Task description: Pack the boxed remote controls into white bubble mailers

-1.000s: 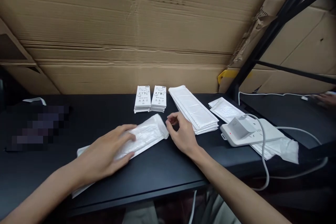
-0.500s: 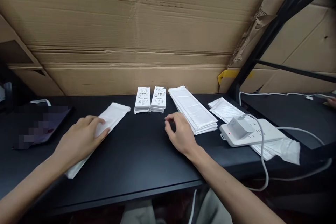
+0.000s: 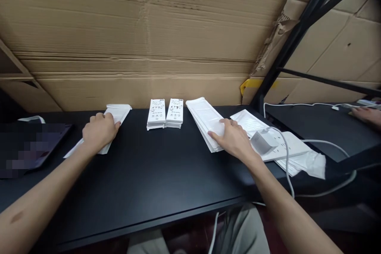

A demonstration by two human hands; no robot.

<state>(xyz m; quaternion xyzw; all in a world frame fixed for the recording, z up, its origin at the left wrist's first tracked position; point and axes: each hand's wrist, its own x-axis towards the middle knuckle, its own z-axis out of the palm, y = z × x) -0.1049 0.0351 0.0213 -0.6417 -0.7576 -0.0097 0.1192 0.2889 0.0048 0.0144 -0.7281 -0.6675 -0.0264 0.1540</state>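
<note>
"Item one?"
"White packet [image 3: 120, 114], one, lying toward the back left of the bench [image 3: 166, 186], running beneath the left hand [image 3: 99, 131], its upper end showing beyond the knuckles."
"Hand's condition?"
"Closely bent, holding the packet, thumb pressing at its right side; forearm slanting in from lower left."
"Item two?"
"White packet stack [image 3: 202, 113]. Right hand [image 3: 231, 137] is resting across its near part, thumb and fingers standing half apart; cannot tell whether it is gripping. Arm is extending from lower right."
</note>
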